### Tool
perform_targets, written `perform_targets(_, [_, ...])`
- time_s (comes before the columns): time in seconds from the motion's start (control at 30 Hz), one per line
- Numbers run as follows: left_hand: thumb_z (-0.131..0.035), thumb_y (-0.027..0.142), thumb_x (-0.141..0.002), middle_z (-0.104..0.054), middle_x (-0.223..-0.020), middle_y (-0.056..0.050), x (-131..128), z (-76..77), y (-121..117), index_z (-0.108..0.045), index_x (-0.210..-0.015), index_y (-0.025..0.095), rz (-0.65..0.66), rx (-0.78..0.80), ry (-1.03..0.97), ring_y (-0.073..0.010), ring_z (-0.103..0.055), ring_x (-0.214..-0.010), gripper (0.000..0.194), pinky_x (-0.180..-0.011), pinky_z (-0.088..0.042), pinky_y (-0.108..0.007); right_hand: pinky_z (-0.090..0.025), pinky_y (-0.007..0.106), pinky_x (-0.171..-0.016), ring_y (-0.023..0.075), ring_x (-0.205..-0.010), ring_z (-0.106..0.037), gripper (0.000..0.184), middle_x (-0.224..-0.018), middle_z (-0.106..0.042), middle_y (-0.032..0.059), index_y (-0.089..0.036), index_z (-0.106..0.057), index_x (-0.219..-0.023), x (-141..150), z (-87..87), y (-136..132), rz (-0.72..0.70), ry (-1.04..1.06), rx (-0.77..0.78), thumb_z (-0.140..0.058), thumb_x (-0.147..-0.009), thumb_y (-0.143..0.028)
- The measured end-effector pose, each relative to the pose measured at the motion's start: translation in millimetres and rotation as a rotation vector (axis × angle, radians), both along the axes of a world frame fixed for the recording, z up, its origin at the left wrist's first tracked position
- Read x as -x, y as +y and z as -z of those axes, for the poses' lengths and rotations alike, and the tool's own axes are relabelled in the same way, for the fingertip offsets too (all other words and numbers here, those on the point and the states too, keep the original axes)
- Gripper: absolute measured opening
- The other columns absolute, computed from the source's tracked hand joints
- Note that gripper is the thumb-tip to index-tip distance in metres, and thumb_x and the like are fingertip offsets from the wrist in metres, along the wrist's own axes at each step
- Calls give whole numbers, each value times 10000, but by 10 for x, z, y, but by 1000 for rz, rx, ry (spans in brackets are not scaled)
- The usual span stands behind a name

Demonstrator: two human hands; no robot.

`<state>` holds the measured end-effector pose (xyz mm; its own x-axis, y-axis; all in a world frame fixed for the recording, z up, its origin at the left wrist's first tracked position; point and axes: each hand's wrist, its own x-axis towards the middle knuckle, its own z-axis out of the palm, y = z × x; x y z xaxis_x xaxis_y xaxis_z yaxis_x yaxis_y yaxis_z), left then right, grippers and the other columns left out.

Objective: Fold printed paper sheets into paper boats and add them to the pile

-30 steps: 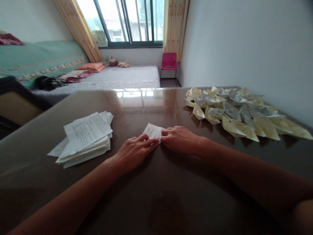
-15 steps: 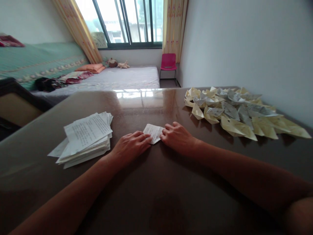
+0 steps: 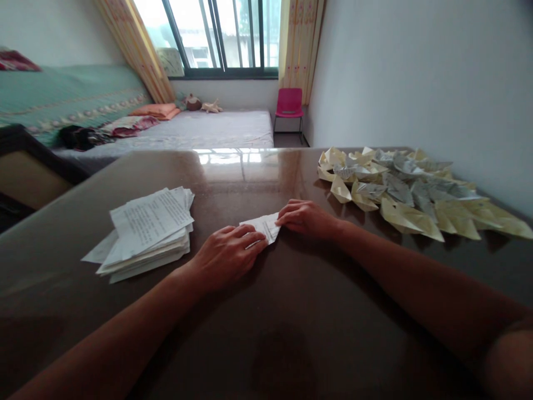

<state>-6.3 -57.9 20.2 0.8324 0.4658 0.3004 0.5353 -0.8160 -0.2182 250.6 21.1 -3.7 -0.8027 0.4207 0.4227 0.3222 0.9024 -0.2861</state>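
Observation:
A small folded sheet of printed paper (image 3: 266,226) lies on the brown tabletop between my hands. My left hand (image 3: 231,250) presses its near left part, fingers laid over the edge and closed on it. At the upper right corner, my right hand (image 3: 306,218) pinches the paper between thumb and curled fingers. My left fingers cover part of the folds. Left of the hands sits a stack of printed sheets (image 3: 150,228), loosely piled with edges askew. Many folded paper boats (image 3: 408,219), cream and grey-white, stand grouped at the right.
The glossy brown table (image 3: 258,333) reaches toward a bed (image 3: 216,128) with soft toys and folded cloths. A pink chair (image 3: 289,104) stands by the far wall under the window. At the left is a dark-framed chair back (image 3: 33,166). A white wall runs along the right.
The folded paper has turned and shifted slightly. My left hand has slid back over its near edge, and my right hand has moved up to its upper right corner.

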Motion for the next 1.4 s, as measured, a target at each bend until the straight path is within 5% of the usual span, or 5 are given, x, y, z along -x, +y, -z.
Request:
perform_targets(0.3, [-457,246,-938,-682,-988,-16,-119,76,-74,-623,-1094,242,33,71,37,-154,-615,-898,228,-695,-478,-254,-443,316,-865,162,-908,-562,244,-1001,-694,52,-207,-721,-986,37,-111,-101,-53,-94,84,-535,-855,-118])
perform_targets(0.5, [-428,280,-945,-676,-1057,-12,-88,50,-41,-648,-1101,289,-2,297,-79,-152,-600,-982,270,-770,-487,-247,-455,275,-814,150,-884,-591,234,-954,-642,60,-193,-710,-1026,80,-153,-162,-12,-139,277,-634,-842,-317])
perform_targets(0.77, [-528,419,-884,-690,-839,-3,-55,210,176,-704,-897,235,-323,569,-366,-136,-602,-743,255,-690,-454,-237,-443,251,-786,135,-846,-584,234,-962,-622,47,-189,-710,-1017,72,-99,-101,-3,-131,360,-671,-817,-302])
perform_targets(0.93, [-521,463,-863,-668,-776,-1,-103,275,242,-694,-866,211,-464,589,-395,-121,-555,-635,306,-602,-409,-223,-440,248,-779,127,-823,-577,223,-965,-624,42,-187,-709,-1008,77,-105,-107,-1,-124,380,-676,-811,-284])
perform_targets(1.4, [-511,439,-845,-652,-796,2,-198,186,232,-641,-827,215,-479,531,-301,-143,-572,-686,260,-619,-397,-239,-437,248,-773,127,-810,-575,187,-930,-628,35,-183,-711,-988,85,-126,-112,-9,-134,392,-665,-821,-252])
